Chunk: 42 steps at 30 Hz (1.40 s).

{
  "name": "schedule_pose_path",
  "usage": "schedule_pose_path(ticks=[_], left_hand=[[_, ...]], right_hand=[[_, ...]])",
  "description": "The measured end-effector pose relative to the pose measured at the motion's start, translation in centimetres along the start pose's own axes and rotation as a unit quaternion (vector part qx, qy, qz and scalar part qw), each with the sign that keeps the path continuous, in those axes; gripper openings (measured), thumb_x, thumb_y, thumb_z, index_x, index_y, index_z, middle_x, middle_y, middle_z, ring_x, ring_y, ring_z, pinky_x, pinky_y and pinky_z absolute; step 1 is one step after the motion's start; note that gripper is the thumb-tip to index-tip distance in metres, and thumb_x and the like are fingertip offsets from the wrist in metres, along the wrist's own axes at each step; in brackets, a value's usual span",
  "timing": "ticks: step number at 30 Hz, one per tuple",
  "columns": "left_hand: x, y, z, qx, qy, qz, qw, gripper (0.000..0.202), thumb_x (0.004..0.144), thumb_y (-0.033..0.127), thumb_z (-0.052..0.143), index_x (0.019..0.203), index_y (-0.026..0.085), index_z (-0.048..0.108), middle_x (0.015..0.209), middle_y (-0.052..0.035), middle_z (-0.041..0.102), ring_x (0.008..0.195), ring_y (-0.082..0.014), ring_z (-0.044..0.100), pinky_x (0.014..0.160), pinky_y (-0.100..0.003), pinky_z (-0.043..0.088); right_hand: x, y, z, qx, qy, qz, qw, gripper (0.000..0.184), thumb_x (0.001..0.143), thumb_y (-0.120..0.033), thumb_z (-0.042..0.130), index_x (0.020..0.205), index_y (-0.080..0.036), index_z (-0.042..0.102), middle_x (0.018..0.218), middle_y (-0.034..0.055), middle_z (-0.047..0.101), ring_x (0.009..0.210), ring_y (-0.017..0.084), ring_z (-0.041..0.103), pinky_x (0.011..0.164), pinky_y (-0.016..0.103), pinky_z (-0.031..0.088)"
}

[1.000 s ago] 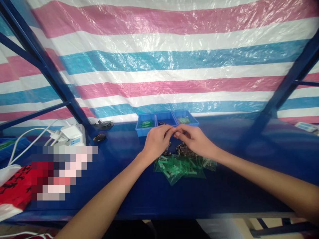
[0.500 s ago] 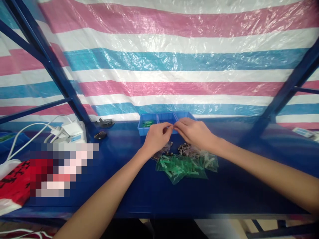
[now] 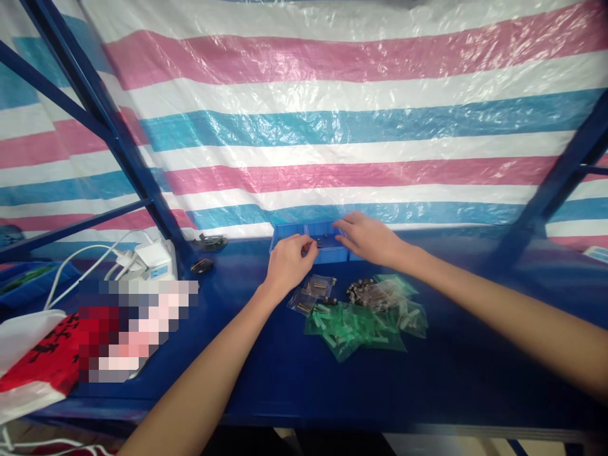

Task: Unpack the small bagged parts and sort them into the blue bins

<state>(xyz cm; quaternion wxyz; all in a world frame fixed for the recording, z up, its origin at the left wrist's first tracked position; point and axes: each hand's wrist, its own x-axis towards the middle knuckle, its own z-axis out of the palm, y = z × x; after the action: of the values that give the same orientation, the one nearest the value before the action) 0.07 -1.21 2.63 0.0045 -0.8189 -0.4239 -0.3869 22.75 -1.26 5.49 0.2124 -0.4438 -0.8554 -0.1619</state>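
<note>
My left hand (image 3: 289, 263) is at the front left of a blue divided tray (image 3: 331, 256), thumb and fingertips pinched together. Whatever lies between them is too small to name. Over the tray's right part hovers my right hand (image 3: 369, 238), its fingers apart and nothing visible in them. A few small dark pieces (image 3: 325, 236) show inside the tray between the hands. Nearer to me lie green plastic bags (image 3: 351, 332) of pale strips, clear bags (image 3: 317, 287) with brass-coloured pins, and a pile of small dark metal parts (image 3: 360, 290).
At left, a white power strip with plugs and cables (image 3: 154, 256) stands beside a red and white bag (image 3: 66, 342). A dark mouse-like object (image 3: 202, 266) sits behind. Blue frame posts (image 3: 137, 171) and a striped plastic sheet (image 3: 356, 139) bound the blue table (image 3: 266, 380).
My hands have come apart from their meeting point above the tray. The right hand has opened, while the left stays pinched. The whole view has shifted slightly.
</note>
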Motion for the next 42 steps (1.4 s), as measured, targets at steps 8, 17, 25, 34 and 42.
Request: schedule_pose_path(ticks=[8,17,25,34,42], left_hand=[[-0.6,1.0,0.4,-0.043,-0.219,0.104,0.969,0.030,0.094,0.037,0.058,0.074,0.019,0.071,0.070,-0.0012,0.065,0.064,-0.0143,0.057,0.062,-0.027,0.036],[-0.1,0.3,-0.1,-0.127,-0.302,0.077,0.942,0.023,0.084,0.039,0.075,0.100,0.024,0.079,0.094,-0.0025,0.071,0.081,-0.0163,0.064,0.070,-0.027,0.045],[-0.7,0.9,0.6,-0.121,-0.269,0.085,0.952,0.014,0.085,0.029,0.071,0.096,0.022,0.076,0.089,-0.0014,0.063,0.077,-0.0146,0.061,0.069,-0.027,0.044],[-0.8,1.8,0.8,-0.116,-0.203,0.119,0.965,0.008,0.086,0.026,0.069,0.088,0.018,0.066,0.086,-0.0011,0.065,0.080,-0.0161,0.061,0.074,-0.028,0.046],[-0.8,2.5,0.7,-0.208,-0.205,0.062,0.954,0.020,0.095,0.037,0.061,0.087,0.018,0.066,0.079,0.0009,0.065,0.072,-0.0130,0.059,0.066,-0.026,0.042]], right_hand=[[-7.2,-3.8,-1.5,0.059,-0.079,0.001,0.995,0.023,0.103,-0.026,0.048,0.108,-0.018,0.069,0.102,0.0115,0.069,0.095,0.028,0.064,0.071,0.037,0.048],[-7.3,-4.3,-0.5,0.072,-0.088,0.004,0.994,0.023,0.103,-0.025,0.048,0.102,-0.016,0.069,0.098,0.0096,0.068,0.094,0.025,0.063,0.070,0.034,0.047],[-7.3,-4.5,-0.1,0.078,-0.100,0.016,0.992,0.021,0.102,-0.025,0.050,0.100,-0.018,0.069,0.097,0.0085,0.069,0.092,0.024,0.063,0.071,0.032,0.046],[-7.4,-3.8,0.2,0.089,-0.069,0.037,0.993,0.021,0.102,-0.021,0.047,0.104,-0.018,0.068,0.098,0.0086,0.069,0.091,0.024,0.062,0.071,0.034,0.046],[-7.3,-3.8,0.2,0.120,-0.024,0.035,0.992,0.016,0.100,-0.023,0.052,0.103,-0.018,0.067,0.099,0.0099,0.070,0.092,0.025,0.065,0.074,0.034,0.047]])
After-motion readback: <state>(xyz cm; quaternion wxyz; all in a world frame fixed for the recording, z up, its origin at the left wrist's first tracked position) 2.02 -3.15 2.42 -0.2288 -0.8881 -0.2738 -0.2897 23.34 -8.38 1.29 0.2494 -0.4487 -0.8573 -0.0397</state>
